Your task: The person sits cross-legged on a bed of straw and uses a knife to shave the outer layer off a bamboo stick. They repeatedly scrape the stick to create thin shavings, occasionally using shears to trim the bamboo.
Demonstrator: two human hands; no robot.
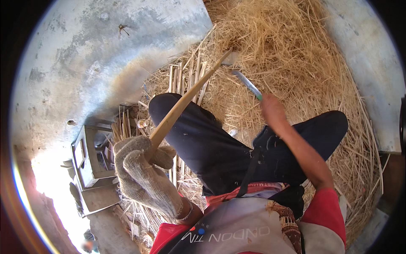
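Observation:
My left hand (141, 171), in a thick grey-beige knitted glove, is wrapped round the lower end of a long pale split bamboo strip (190, 94). The strip slants up and away to the right over my left knee, narrowing toward its far end. In my bare right hand (272, 112) is a knife (248, 84) with a green handle, most of which my fingers hide. Its shiny blade, slightly curved, points up and left toward the strip. A gap shows between blade and strip.
I sit with both legs bent in dark trousers (203, 139). Pale shavings (287, 55) heap up ahead and to the right. Cut strips (179, 76) lie beyond my left knee. A wooden frame (95, 161) stands at left, and walls (139, 51) rise on both sides.

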